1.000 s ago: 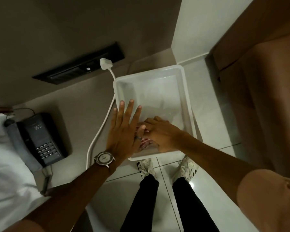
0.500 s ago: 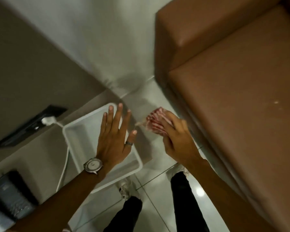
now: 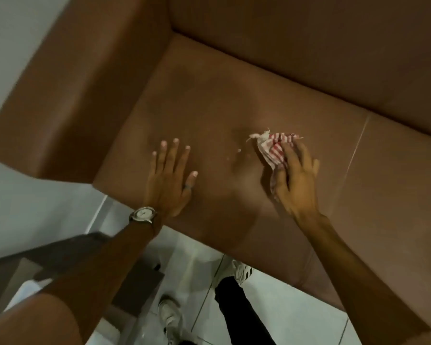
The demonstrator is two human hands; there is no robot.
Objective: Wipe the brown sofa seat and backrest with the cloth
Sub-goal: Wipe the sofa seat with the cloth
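Cloth (image 3: 271,148): red-and-white striped, bunched, lay on the brown sofa seat (image 3: 234,100), pinned under the right hand near the middle of the cushion.
Right hand (image 3: 294,175): fingers closed down over the cloth, pressing it to the leather; frayed end stuck out ahead of the fingertips. Grip looked suited to pushing rather than lifting.
Left hand (image 3: 169,180): flat and empty, fingers spread apart, on or just above the seat to the left of the cloth, apart from it. Probably a brace while leaning in. Wristwatch (image 3: 142,214) on that wrist.
Debris: pale specks (image 3: 239,150) just beside the cloth, between the hands; likely first target.
Edges: armrest (image 3: 90,100) walled the left side, backrest (image 3: 309,46) closed the far side, cushion seam (image 3: 356,150) ran to the right of the cloth.
Open room: bare seat ahead and to the right; front edge dropped to the tiled floor (image 3: 296,314).
Progress: judged early; backrest untouched by the cloth.
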